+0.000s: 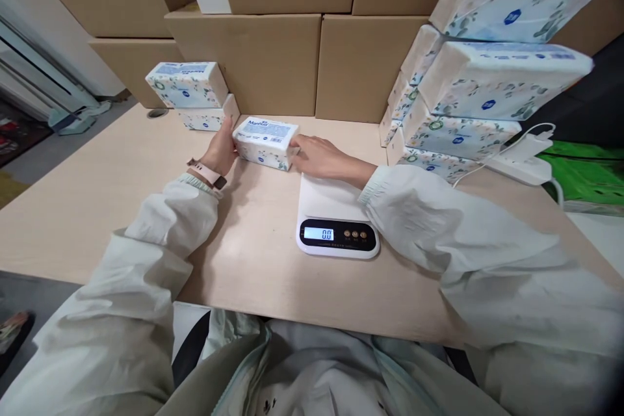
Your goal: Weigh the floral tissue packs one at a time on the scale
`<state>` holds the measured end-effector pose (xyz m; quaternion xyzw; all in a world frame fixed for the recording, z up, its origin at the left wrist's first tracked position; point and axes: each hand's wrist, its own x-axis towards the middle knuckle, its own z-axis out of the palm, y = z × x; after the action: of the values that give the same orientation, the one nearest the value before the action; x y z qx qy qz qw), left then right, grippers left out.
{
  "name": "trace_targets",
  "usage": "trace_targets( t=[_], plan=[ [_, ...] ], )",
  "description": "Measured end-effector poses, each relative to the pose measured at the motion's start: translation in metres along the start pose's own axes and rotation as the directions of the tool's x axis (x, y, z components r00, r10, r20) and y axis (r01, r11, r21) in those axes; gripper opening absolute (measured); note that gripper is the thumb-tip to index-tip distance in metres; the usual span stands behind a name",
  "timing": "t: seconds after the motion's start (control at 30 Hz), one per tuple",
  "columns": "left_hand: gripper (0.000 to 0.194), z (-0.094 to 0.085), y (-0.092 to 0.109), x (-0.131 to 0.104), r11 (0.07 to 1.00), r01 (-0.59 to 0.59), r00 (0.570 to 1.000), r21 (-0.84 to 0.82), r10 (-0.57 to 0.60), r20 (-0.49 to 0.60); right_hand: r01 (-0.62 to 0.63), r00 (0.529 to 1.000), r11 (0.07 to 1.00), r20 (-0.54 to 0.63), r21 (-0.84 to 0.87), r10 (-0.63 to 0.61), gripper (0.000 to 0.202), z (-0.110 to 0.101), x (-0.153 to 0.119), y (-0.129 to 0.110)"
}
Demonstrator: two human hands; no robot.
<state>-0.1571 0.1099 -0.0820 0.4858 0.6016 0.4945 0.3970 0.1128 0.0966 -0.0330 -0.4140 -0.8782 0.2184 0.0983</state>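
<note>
A pack of tissues (266,132) with blue print and a leaf pattern is held at its two ends, left of and behind a white digital scale (324,198). My left hand (221,151) presses against the pack's left end. At the right end, my right hand (319,157) grips it with thumb and fingers, and part of those fingers is hidden. The scale's lit display (319,234) reads 0.0, and my right forearm passes over its back corner. Just beyond my left hand, two similar tissue packs (188,88) are stacked.
Tall stacks of tissue packs (458,91) stand at the right. Cardboard boxes (253,65) form a wall along the back. A white power strip (524,166) with a cable lies by the right stacks, near a green item (585,172). The table's (263,279) front edge is close to my body.
</note>
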Motion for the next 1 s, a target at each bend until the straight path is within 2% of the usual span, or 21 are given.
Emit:
trace_targets(
  t=[0.1, 0.2, 0.27, 0.33, 0.43, 0.5, 0.57, 0.67, 0.77, 0.8, 0.87, 1.0],
  plan=[
    [0.087, 0.006, 0.013, -0.032, 0.988, 0.081, 0.984, -0.129, -0.059, 0.166, 0.020, 0.997, 0.987, -0.073, 0.158, -0.009, 0.046, -0.003, -0.002, 0.013],
    [0.075, 0.018, 0.044, -0.073, 0.979, -0.025, 0.968, -0.204, 0.075, 0.239, 0.242, 0.954, 0.901, -0.259, 0.360, -0.153, 0.056, -0.021, -0.025, 0.022],
    [0.073, 0.030, 0.070, -0.105, 0.969, -0.126, 0.953, -0.213, 0.178, 0.244, 0.357, 0.905, 0.854, -0.368, 0.379, -0.215, 0.058, -0.035, -0.058, 0.024],
    [0.073, 0.043, 0.093, -0.138, 0.964, -0.173, 0.939, -0.204, 0.224, 0.261, 0.389, 0.876, 0.846, -0.431, 0.365, -0.217, 0.062, -0.041, -0.101, 0.025],
    [0.075, 0.062, 0.105, -0.176, 0.958, -0.168, 0.902, -0.232, 0.244, 0.355, 0.367, 0.873, 0.852, -0.455, 0.373, -0.177, 0.077, -0.025, -0.168, 0.029],
    [0.077, 0.071, 0.099, -0.188, 0.962, -0.142, 0.875, -0.235, 0.233, 0.424, 0.328, 0.888, 0.861, -0.439, 0.390, -0.139, 0.084, -0.003, -0.200, 0.037],
    [0.075, 0.077, 0.088, -0.190, 0.968, -0.137, 0.845, -0.211, 0.225, 0.484, 0.278, 0.905, 0.864, -0.416, 0.418, -0.090, 0.087, 0.019, -0.218, 0.047],
    [0.072, 0.083, 0.071, -0.184, 0.970, -0.160, 0.804, -0.181, 0.235, 0.546, 0.223, 0.922, 0.857, -0.385, 0.464, -0.031, 0.086, 0.042, -0.223, 0.063],
    [0.071, 0.085, 0.056, -0.180, 0.977, -0.144, 0.811, -0.159, 0.209, 0.546, 0.224, 0.916, 0.846, -0.400, 0.484, -0.013, 0.083, 0.048, -0.217, 0.073],
    [0.072, 0.085, 0.050, -0.180, 0.979, -0.142, 0.827, -0.143, 0.197, 0.527, 0.230, 0.901, 0.842, -0.434, 0.489, 0.006, 0.080, 0.048, -0.216, 0.076],
    [0.072, 0.083, 0.034, -0.180, 0.980, -0.158, 0.874, -0.117, 0.194, 0.446, 0.237, 0.841, 0.836, -0.535, 0.495, 0.078, 0.074, 0.049, -0.215, 0.079],
    [0.074, 0.075, -0.003, -0.178, 0.975, -0.149, 0.952, -0.163, 0.186, 0.242, 0.231, 0.673, 0.831, -0.700, 0.506, 0.239, 0.057, 0.052, -0.218, 0.081]
  ],
)
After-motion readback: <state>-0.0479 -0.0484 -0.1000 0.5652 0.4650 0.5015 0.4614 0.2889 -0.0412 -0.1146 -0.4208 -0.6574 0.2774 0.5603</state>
